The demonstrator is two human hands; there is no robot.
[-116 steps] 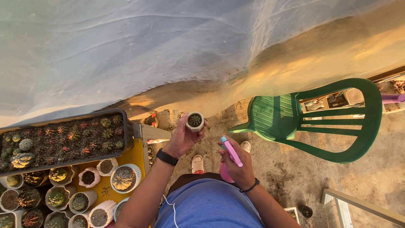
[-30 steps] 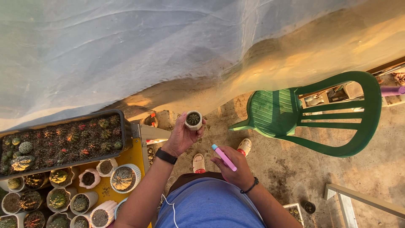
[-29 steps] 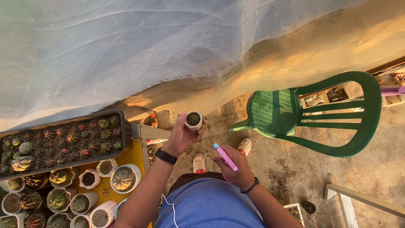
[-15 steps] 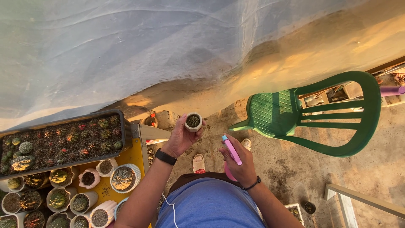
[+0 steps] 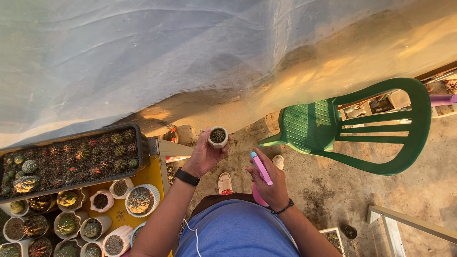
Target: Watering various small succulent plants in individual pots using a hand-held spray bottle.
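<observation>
My left hand [image 5: 203, 154] cups a small pot [image 5: 218, 136] with a cactus, raised out in front of me. It looks light but brittle-rimmed, so I grip its sides, clear of the spines. My right hand [image 5: 270, 183] is wrapped around a pink spray bottle [image 5: 261, 170], probably smooth plastic, held just right of the pot.

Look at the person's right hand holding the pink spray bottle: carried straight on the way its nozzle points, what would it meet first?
Probably the small potted cactus in the left hand. The right hand aims the pink spray bottle up-left toward it, though depth is unclear.
</observation>
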